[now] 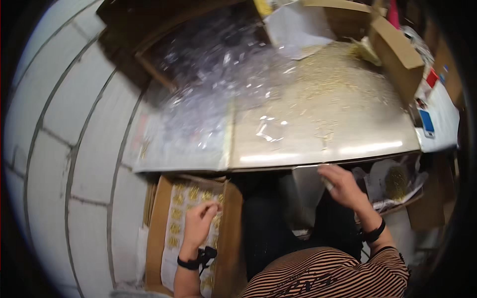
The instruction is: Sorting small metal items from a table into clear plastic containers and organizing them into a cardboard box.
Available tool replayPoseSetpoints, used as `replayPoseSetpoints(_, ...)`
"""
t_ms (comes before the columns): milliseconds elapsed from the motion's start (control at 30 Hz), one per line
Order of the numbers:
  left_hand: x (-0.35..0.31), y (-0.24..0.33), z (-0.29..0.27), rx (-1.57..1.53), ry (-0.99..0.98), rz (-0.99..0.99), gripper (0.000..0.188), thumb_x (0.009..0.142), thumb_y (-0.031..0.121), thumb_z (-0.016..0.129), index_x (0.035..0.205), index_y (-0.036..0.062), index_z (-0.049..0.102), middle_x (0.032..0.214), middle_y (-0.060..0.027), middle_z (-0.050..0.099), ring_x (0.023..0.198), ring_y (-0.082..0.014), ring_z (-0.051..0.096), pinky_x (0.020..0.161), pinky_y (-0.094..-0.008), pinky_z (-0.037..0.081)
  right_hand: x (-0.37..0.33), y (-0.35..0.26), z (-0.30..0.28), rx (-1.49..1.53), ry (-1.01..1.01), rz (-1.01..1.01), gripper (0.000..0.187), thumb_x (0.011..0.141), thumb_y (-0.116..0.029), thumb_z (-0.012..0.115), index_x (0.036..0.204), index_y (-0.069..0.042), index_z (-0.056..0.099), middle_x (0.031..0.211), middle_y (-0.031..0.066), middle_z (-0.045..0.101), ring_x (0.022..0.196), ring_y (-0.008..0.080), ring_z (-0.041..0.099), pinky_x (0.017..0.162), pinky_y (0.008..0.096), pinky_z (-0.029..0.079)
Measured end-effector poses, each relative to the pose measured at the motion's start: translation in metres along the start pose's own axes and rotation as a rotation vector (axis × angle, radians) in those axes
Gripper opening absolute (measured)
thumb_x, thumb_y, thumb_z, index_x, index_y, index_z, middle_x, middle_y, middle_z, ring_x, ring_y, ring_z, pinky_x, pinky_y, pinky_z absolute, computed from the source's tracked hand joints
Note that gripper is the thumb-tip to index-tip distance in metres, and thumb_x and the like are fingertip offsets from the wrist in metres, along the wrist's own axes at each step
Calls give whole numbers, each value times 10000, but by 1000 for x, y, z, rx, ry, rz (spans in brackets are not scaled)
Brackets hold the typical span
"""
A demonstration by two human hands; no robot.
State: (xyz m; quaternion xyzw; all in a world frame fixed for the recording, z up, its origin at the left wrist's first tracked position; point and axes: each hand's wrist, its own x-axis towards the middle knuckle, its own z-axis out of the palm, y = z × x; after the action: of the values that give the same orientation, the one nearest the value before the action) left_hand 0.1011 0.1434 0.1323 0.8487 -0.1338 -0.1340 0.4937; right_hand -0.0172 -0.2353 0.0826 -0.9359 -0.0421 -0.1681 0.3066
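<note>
My left hand [199,221] hangs over an open cardboard box [155,238] at the lower left. Its fingers are bent together in a pinch, and whatever they hold is too small to make out. Inside the box, clear packets of small gold-coloured pieces [176,214] lie in rows on a white sheet. My right hand [342,186] is just below the table's front edge, fingers stretched to the left and a pale spot on one of them. Above it, a few thin gold-coloured pieces [325,136] lie on the table [278,151].
Many clear plastic bags [218,69] heap at the back left of the table. More gold-coloured pieces [328,74] spread across its back right, before cardboard flaps [397,42]. A blue phone [426,123] lies at the right. Below, a lined box holds a gold-coloured pile [396,183].
</note>
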Motion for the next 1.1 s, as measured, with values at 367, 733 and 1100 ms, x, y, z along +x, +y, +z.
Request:
replayPoseSetpoints(367,289,-38,88,748,-29,256,423,859,337,654,968,-72,637,821,-152,662,728,-224,564,653,-368,467,-73,65,-65,-158,344,230,251,836,-77,593,1072,1,561,1126,148,589,1032,328,580,834,395,498)
replayPoseSetpoints(733,289,-4,115,175,-544,-102,546,835,245,622,1287,-25,474,1195,-198,571,1118,-384,565,693,-316,569,-156,54,-42,-42,434,379,237,874,-117,578,1071,12,599,1137,169,603,1047,330,588,869,394,497)
replayPoseSetpoints(1100,185,-6,146,-598,-589,-24,425,866,158,553,1245,-27,502,1182,-182,585,1075,-363,592,659,-292,553,-171,49,-21,141,322,375,235,863,-100,578,1059,29,584,1106,164,606,1037,329,583,871,401,482)
